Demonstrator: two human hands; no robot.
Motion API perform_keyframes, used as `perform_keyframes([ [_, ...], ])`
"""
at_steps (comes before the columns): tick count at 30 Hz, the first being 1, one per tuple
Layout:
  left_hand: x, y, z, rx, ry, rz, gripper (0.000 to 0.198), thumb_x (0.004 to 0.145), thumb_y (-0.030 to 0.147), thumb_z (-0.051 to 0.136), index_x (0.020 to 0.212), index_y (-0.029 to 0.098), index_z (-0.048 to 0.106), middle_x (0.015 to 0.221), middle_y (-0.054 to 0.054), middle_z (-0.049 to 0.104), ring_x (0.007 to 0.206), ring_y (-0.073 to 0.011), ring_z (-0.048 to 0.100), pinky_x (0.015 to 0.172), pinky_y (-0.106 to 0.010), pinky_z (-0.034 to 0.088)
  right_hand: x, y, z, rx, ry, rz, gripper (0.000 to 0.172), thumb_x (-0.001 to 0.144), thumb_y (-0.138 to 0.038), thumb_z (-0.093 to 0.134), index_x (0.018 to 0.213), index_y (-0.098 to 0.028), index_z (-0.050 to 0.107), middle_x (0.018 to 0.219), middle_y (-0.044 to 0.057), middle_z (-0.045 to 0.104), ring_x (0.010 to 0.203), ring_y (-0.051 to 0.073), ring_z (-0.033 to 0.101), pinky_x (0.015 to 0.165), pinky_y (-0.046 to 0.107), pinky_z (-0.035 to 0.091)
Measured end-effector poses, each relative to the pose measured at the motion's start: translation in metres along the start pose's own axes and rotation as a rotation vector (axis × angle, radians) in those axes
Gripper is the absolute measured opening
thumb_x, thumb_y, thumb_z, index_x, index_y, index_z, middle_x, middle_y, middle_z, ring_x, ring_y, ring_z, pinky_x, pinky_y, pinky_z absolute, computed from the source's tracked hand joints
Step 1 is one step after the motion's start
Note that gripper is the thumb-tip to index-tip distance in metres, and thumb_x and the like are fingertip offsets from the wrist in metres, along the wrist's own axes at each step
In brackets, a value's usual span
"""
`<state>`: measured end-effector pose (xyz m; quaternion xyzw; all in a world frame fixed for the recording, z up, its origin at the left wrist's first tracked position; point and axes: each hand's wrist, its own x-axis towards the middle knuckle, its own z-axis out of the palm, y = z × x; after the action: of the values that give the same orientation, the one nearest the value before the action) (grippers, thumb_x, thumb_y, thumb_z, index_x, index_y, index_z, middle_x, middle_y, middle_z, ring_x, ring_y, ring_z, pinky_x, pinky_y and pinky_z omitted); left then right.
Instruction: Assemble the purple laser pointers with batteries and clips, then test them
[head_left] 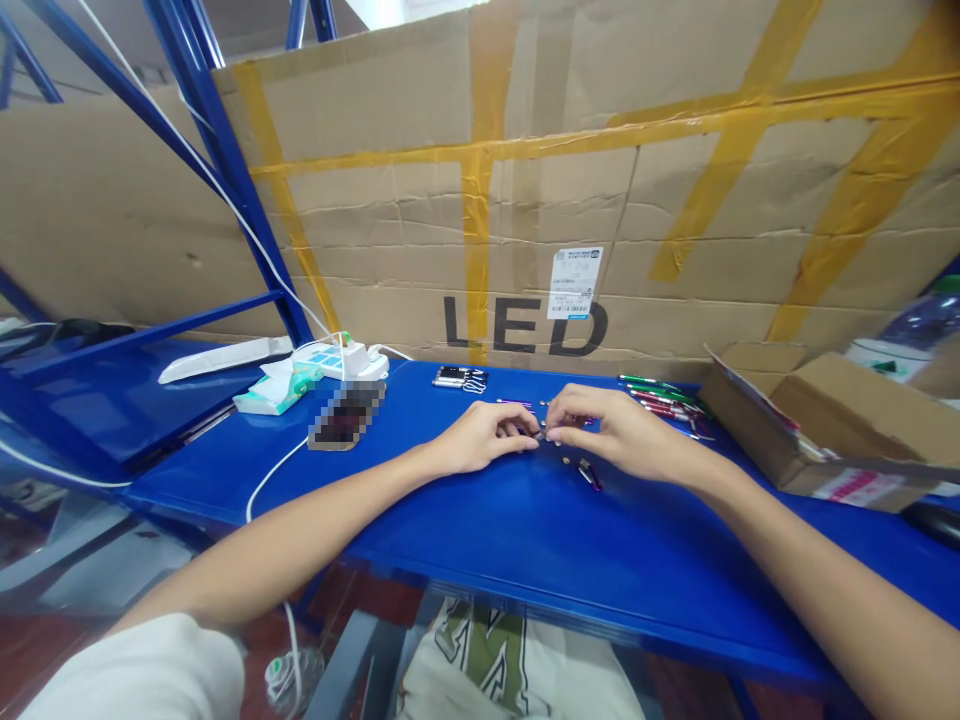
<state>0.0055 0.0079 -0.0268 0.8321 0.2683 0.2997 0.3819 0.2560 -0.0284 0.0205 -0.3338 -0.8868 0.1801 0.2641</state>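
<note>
Small piece: a tiny shiny bit sits in the middle of the blue worktop, right where the two hands meet. It is too small to tell just what it is.
Left hand: the left hand rests on the worktop, and its fingers are pinched on one end of the small piece.
Right hand: the right hand comes in from the other side, with its fingers pinched on the same small piece.
How it handles: it looks very light, hard and smooth. It could slip out or roll away, so I think fingertips at each end are the best hold.
Which way it points: its long side seems to run left to right, from one hand to the other. I cannot be sure, since the fingers hide most of it.
Close by: a loose pen lies just under the right hand, slanting down to the right.
Farther off: more pens lie side by side near an open box. A power strip and a tissue pack are well away on the left.
</note>
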Motion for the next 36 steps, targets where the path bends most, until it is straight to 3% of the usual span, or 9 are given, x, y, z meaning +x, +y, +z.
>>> perform_keyframes([
  [4,-0.001,0.004,-0.001,0.058,0.0,0.041,0.02,0.095,0.032,0.078,0.106,0.016,0.072,0.101,-0.006,0.079,0.089,-0.0178,0.076,0.085,-0.029,0.057,-0.002,0.003,-0.008,-0.059,0.038,0.081,0.019,0.105,-0.037,0.057,0.108,-0.023,0.07,0.1,0.005,0.074,0.08,0.021,0.064,0.074,0.034,0.049],
  [12,-0.003,0.011,-0.002,0.103,-0.044,0.092,0.016,0.095,0.027,0.076,0.106,0.016,0.071,0.103,-0.006,0.078,0.091,-0.0178,0.077,0.085,-0.029,0.058,-0.004,0.012,-0.006,-0.219,-0.29,0.113,0.014,0.095,-0.031,0.067,0.096,-0.023,0.078,0.099,0.007,0.077,0.093,0.026,0.069,0.083,0.035,0.048],
  [17,-0.003,0.009,0.0,0.055,-0.036,0.054,0.021,0.093,0.031,0.079,0.104,0.016,0.07,0.101,-0.005,0.078,0.089,-0.0173,0.076,0.082,-0.029,0.058,-0.001,0.011,0.002,-0.234,-0.342,0.142,0.012,0.096,-0.022,0.064,0.089,-0.022,0.074,0.097,0.005,0.078,0.092,0.024,0.069,0.085,0.034,0.045],
  [23,-0.002,0.001,0.0,0.013,0.019,0.008,0.03,0.09,0.039,0.083,0.103,0.016,0.069,0.094,-0.005,0.077,0.085,-0.0179,0.075,0.081,-0.031,0.059,-0.001,0.009,0.006,-0.214,-0.278,0.134,0.008,0.094,-0.02,0.065,0.086,-0.022,0.063,0.088,0.004,0.072,0.082,0.022,0.062,0.076,0.032,0.042],
  [29,0.0,-0.002,0.001,-0.098,-0.01,-0.037,0.04,0.09,0.05,0.081,0.105,0.015,0.068,0.087,-0.007,0.078,0.083,-0.0198,0.077,0.082,-0.033,0.059,0.001,0.008,0.007,-0.025,0.051,0.096,0.021,0.102,-0.041,0.062,0.094,-0.022,0.064,0.089,0.003,0.07,0.077,0.02,0.06,0.072,0.031,0.044],
  [32,0.0,-0.001,0.001,-0.107,-0.015,-0.039,0.045,0.089,0.054,0.081,0.105,0.014,0.068,0.087,-0.007,0.078,0.081,-0.0194,0.076,0.081,-0.033,0.059,0.002,0.008,0.01,0.122,0.073,0.122,0.026,0.101,-0.048,0.065,0.098,-0.023,0.067,0.087,0.002,0.072,0.077,0.02,0.063,0.071,0.031,0.047],
  [36,-0.001,0.001,0.001,-0.107,-0.029,-0.03,0.042,0.089,0.051,0.082,0.104,0.014,0.069,0.088,-0.007,0.078,0.082,-0.0189,0.076,0.081,-0.032,0.058,0.002,0.01,0.012,0.153,0.047,0.124,0.027,0.1,-0.049,0.067,0.096,-0.023,0.07,0.086,0.002,0.074,0.077,0.02,0.064,0.071,0.031,0.048],
])
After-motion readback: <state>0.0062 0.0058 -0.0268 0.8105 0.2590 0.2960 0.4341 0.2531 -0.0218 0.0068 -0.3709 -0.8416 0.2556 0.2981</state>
